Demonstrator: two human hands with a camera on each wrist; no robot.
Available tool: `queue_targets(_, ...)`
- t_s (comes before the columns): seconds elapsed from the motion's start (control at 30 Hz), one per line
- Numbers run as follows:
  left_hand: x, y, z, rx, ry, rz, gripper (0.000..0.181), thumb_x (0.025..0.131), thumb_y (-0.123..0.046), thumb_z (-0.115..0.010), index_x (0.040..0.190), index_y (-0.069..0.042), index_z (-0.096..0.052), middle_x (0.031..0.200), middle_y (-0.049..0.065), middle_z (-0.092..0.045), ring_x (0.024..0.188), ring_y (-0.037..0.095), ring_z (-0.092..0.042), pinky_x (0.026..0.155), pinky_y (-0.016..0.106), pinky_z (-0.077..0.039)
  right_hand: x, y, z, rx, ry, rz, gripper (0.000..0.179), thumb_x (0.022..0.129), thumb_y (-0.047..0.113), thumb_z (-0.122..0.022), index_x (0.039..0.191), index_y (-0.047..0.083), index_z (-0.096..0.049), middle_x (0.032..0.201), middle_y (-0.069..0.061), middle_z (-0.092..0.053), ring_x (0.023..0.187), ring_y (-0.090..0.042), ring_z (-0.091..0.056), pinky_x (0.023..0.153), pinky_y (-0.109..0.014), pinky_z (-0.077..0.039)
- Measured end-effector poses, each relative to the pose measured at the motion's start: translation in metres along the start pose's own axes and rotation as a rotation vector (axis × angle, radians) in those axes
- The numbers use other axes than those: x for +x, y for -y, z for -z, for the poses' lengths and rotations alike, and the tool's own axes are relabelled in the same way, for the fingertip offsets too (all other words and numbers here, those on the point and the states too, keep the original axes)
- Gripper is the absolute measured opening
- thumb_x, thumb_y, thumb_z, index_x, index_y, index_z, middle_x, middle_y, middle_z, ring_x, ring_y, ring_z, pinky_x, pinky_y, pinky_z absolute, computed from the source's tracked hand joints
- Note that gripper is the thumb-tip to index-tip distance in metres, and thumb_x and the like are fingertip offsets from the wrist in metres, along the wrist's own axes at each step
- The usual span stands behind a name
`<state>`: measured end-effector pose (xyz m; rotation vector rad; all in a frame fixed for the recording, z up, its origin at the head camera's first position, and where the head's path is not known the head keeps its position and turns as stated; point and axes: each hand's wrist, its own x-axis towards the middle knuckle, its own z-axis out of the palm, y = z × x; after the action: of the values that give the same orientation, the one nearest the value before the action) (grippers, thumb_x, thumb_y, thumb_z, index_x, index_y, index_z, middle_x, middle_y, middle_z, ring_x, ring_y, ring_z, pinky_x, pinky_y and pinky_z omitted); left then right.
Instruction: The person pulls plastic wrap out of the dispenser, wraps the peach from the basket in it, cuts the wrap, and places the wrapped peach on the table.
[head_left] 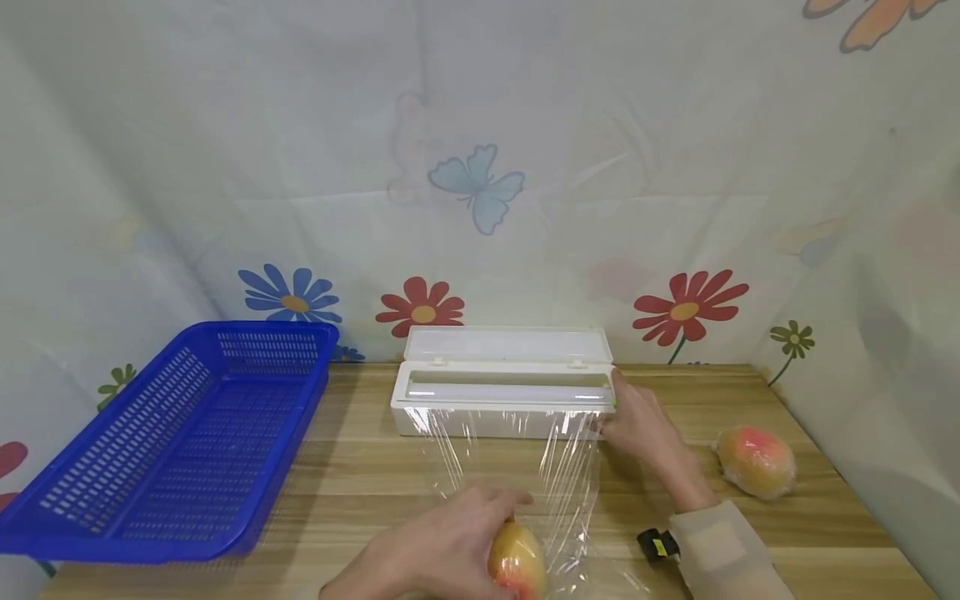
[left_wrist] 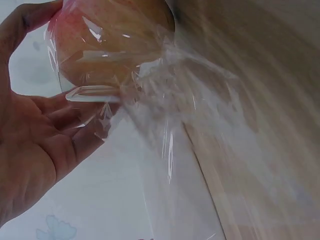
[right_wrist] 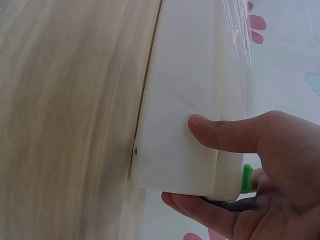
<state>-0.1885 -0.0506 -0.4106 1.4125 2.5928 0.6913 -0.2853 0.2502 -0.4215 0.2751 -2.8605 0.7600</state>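
Note:
My left hand [head_left: 457, 537] holds a yellow-and-red fruit [head_left: 519, 560] that looks like a mango, near the front of the table. In the left wrist view, thumb and fingers curl round the fruit [left_wrist: 112, 42], with clear cling film [left_wrist: 170, 145] clinging about it. That film stretches as a sheet back to a white cling film dispenser [head_left: 510, 421], whose lid [head_left: 510, 343] stands raised and whose roll shows inside. At the dispenser's right end, my right hand [head_left: 645, 425] grips the box, thumb on the front [right_wrist: 175, 115] and fingers round the end by a green tab [right_wrist: 246, 178].
A blue plastic basket [head_left: 281, 467] stands on the left. On the right lies another yellow-and-red fruit [head_left: 756, 462] wrapped in film. The wood-patterned table [head_left: 352, 467] meets a flower-printed cloth [head_left: 525, 258] at the back and sides.

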Motion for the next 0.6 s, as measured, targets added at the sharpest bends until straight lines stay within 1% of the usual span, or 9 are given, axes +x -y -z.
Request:
queue_targets(0.03,0.0,0.0,0.0,-0.021,0.001,0.008,0.069,0.076,-0.043,-0.085,0.129,-0.009,-0.059,0.108,-0.009,-0.062,0.096,0.001,-0.057,0.077,0.014,-0.048,0.0,0.0,0.0,0.005,0.003,-0.002,0.077,0.085,0.004,-0.082,0.148,-0.006,-0.038,0.123,-0.031,-0.063,0.103,-0.039,-0.064,0.091,-0.064,-0.051)
queue_targets(0.1,0.0,0.002,0.001,-0.047,-0.008,-0.003,0.061,0.075,-0.04,-0.086,0.121,-0.012,-0.059,0.1,-0.014,-0.059,0.086,-0.003,-0.055,0.07,0.01,-0.046,0.0,0.001,0.0,0.015,0.007,-0.004,0.078,0.086,0.004,-0.081,0.15,-0.005,-0.037,0.126,-0.031,-0.062,0.104,-0.039,-0.064,0.091,-0.064,-0.051)
queue_targets(0.17,0.0,0.003,0.001,-0.041,-0.015,-0.026,0.051,0.074,-0.038,-0.086,0.112,-0.015,-0.059,0.093,-0.017,-0.056,0.08,-0.004,-0.052,0.066,0.008,-0.044,0.0,0.001,0.0,0.023,0.01,-0.008,0.077,0.087,0.005,-0.081,0.15,-0.004,-0.037,0.128,-0.031,-0.061,0.105,-0.039,-0.063,0.092,-0.064,-0.05)
queue_targets(0.23,0.001,0.005,0.0,-0.021,-0.023,-0.045,0.046,0.074,-0.037,-0.086,0.106,-0.017,-0.06,0.09,-0.019,-0.054,0.078,-0.005,-0.051,0.065,0.007,-0.042,0.0,0.001,0.0,0.024,0.008,-0.007,0.077,0.087,0.006,-0.081,0.149,-0.004,-0.037,0.126,-0.031,-0.062,0.106,-0.04,-0.064,0.092,-0.064,-0.05)
queue_targets(0.27,0.001,0.006,0.0,-0.02,-0.024,-0.055,0.044,0.074,-0.037,-0.085,0.104,-0.018,-0.06,0.089,-0.019,-0.054,0.077,-0.005,-0.051,0.065,0.007,-0.042,0.0,0.001,0.0,0.023,0.007,-0.005,0.076,0.087,0.007,-0.081,0.149,-0.004,-0.038,0.126,-0.03,-0.062,0.106,-0.04,-0.064,0.092,-0.064,-0.05)
queue_targets(0.37,0.002,0.009,0.0,-0.034,-0.014,-0.054,0.038,0.075,-0.035,-0.084,0.101,-0.018,-0.061,0.086,-0.021,-0.054,0.074,-0.006,-0.05,0.063,0.007,-0.041,0.0,0.001,0.001,0.016,-0.002,0.005,0.075,0.087,0.009,-0.081,0.147,-0.005,-0.039,0.123,-0.03,-0.064,0.107,-0.042,-0.064,0.091,-0.064,-0.05)
queue_targets(0.47,0.004,0.012,0.001,-0.051,0.001,-0.037,0.034,0.075,-0.032,-0.082,0.099,-0.018,-0.063,0.082,-0.021,-0.053,0.071,-0.006,-0.049,0.061,0.008,-0.041,0.0,0.0,0.0,0.008,-0.021,0.025,0.072,0.087,0.01,-0.081,0.145,-0.006,-0.041,0.121,-0.031,-0.065,0.109,-0.045,-0.064,0.091,-0.065,-0.05)
queue_targets(0.57,0.005,0.012,0.003,-0.059,0.011,-0.02,0.031,0.077,-0.032,-0.08,0.098,-0.017,-0.064,0.08,-0.021,-0.053,0.069,-0.005,-0.049,0.06,0.009,-0.041,0.0,-0.001,0.0,0.005,-0.037,0.043,0.071,0.087,0.009,-0.081,0.144,-0.006,-0.042,0.121,-0.03,-0.065,0.11,-0.046,-0.064,0.092,-0.065,-0.05)
queue_targets(0.6,0.005,0.012,0.003,-0.062,0.015,-0.018,0.03,0.078,-0.032,-0.079,0.099,-0.016,-0.065,0.08,-0.021,-0.054,0.069,-0.005,-0.049,0.06,0.009,-0.041,0.0,-0.001,0.0,0.005,-0.04,0.045,0.071,0.086,0.008,-0.081,0.144,-0.007,-0.042,0.12,-0.031,-0.065,0.108,-0.045,-0.065,0.091,-0.064,-0.05)
